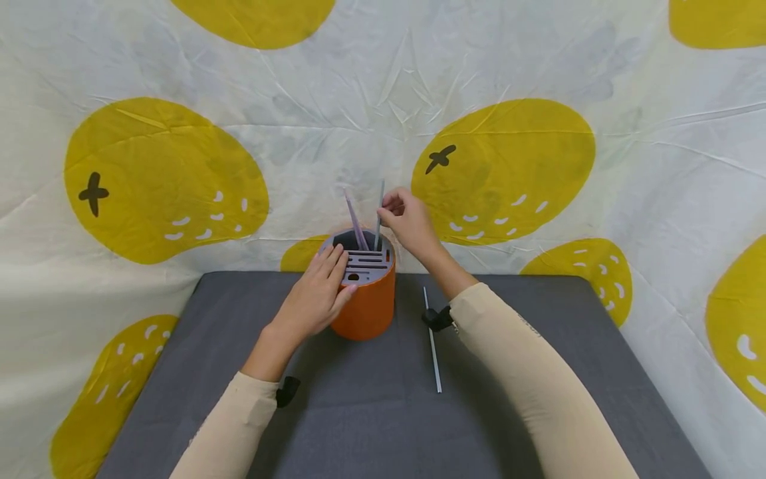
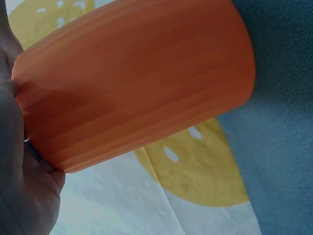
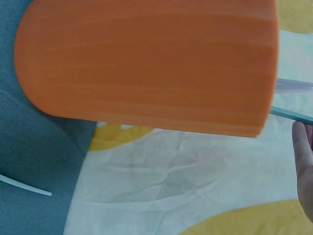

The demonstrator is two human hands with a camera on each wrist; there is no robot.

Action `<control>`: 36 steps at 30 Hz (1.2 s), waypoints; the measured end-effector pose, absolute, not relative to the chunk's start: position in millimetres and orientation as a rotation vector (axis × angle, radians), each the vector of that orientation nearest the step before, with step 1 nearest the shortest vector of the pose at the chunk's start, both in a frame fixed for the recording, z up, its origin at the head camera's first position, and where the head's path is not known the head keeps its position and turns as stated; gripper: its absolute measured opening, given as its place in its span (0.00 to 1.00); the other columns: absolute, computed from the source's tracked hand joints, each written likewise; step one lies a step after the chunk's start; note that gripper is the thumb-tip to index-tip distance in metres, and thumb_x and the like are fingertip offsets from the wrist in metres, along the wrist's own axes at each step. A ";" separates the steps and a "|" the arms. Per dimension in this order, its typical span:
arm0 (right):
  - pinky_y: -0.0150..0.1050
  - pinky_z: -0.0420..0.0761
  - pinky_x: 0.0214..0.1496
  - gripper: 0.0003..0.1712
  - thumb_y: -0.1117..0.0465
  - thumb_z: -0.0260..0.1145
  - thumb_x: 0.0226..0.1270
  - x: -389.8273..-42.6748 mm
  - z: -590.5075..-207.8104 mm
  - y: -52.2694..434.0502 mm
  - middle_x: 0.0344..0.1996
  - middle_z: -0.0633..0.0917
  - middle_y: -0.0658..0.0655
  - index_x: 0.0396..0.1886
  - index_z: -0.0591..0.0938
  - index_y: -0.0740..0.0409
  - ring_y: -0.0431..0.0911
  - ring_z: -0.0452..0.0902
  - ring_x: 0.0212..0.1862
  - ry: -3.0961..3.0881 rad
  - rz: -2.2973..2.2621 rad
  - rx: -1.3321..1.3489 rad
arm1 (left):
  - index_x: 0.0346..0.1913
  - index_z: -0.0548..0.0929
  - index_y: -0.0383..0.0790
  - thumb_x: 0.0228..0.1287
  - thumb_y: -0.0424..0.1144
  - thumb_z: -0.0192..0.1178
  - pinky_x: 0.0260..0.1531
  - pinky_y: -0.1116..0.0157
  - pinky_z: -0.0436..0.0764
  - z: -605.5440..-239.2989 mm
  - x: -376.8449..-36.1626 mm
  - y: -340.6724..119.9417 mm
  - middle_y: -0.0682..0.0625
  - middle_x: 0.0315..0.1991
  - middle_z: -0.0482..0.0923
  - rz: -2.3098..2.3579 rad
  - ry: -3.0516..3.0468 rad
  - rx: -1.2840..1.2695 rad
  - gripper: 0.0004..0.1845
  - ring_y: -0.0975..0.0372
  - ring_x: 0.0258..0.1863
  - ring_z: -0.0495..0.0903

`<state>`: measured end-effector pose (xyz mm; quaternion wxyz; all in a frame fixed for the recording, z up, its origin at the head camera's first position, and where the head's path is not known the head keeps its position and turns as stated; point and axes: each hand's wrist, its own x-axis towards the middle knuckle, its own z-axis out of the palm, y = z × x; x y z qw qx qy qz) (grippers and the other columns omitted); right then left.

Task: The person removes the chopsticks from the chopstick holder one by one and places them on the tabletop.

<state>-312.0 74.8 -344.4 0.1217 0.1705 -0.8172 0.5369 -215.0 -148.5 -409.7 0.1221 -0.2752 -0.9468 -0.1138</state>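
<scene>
Backdrop: white cloth (image 1: 371, 100) w/ big yellow fruit blobs, hung behind and round the sides. In front, grey table mat (image 1: 383, 412).

Orange cylindrical holder (image 1: 372, 307) stands upright at far-centre of mat, near the cloth; grey slotted lid (image 1: 366, 261) on top. Wrist views show only its ribbed orange wall (image 2: 137, 83).

L hand (image 1: 317, 293) rests on holder's near-left side, fingers straight across lid rim, palm vs. wall; not curled round anything.

R hand (image 1: 409, 223) above holder's far-right edge, thumb + fingertips pinching grey-blue stick (image 1: 379, 213) near its upper part; stick upright, lower end in lid. Purple stick (image 1: 354, 219) just beside it to the left, tilted left, also in lid.

Third stick, pale grey (image 1: 433, 342), lies flat on mat right of holder, partly under R forearm, well apart from hands.
</scene>
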 end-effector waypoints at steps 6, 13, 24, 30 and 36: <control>0.35 0.89 0.43 0.09 0.70 0.68 0.72 -308.3 -333.4 85.2 0.36 0.80 0.59 0.44 0.77 0.70 0.45 0.80 0.36 -2.194 1.718 0.521 | 0.81 0.56 0.30 0.83 0.53 0.46 0.82 0.46 0.50 -410.1 -214.8 -148.9 0.36 0.82 0.53 -0.341 -2.769 -0.799 0.37 0.46 0.83 0.49; 0.33 0.89 0.45 0.10 0.69 0.67 0.72 -291.0 -323.7 102.2 0.36 0.78 0.53 0.45 0.75 0.69 0.44 0.82 0.39 -1.987 1.844 0.488 | 0.81 0.55 0.30 0.83 0.53 0.45 0.82 0.47 0.49 -410.7 -214.8 -148.9 0.36 0.82 0.52 -0.347 -2.771 -0.793 0.37 0.46 0.83 0.49; 0.35 0.88 0.50 0.08 0.71 0.63 0.75 -272.1 -320.5 128.2 0.40 0.77 0.56 0.43 0.72 0.58 0.46 0.84 0.43 -1.728 1.940 0.532 | 0.81 0.56 0.30 0.83 0.53 0.46 0.82 0.46 0.49 -412.3 -215.7 -148.1 0.36 0.82 0.53 -0.340 -2.756 -0.796 0.37 0.46 0.83 0.49; 0.37 0.88 0.51 0.09 0.71 0.66 0.73 -265.2 -310.8 148.0 0.40 0.77 0.58 0.43 0.73 0.59 0.49 0.85 0.44 -1.609 2.004 0.490 | 0.80 0.57 0.30 0.83 0.53 0.46 0.82 0.46 0.50 -412.7 -216.3 -147.2 0.36 0.82 0.54 -0.348 -2.753 -0.795 0.37 0.46 0.83 0.50; 0.36 0.89 0.48 0.09 0.70 0.66 0.73 -261.4 -305.1 166.5 0.40 0.76 0.58 0.44 0.74 0.59 0.48 0.86 0.43 -1.645 1.973 0.468 | 0.81 0.56 0.30 0.83 0.53 0.46 0.82 0.47 0.49 -412.1 -216.6 -148.0 0.37 0.82 0.52 -0.342 -2.769 -0.790 0.37 0.46 0.83 0.49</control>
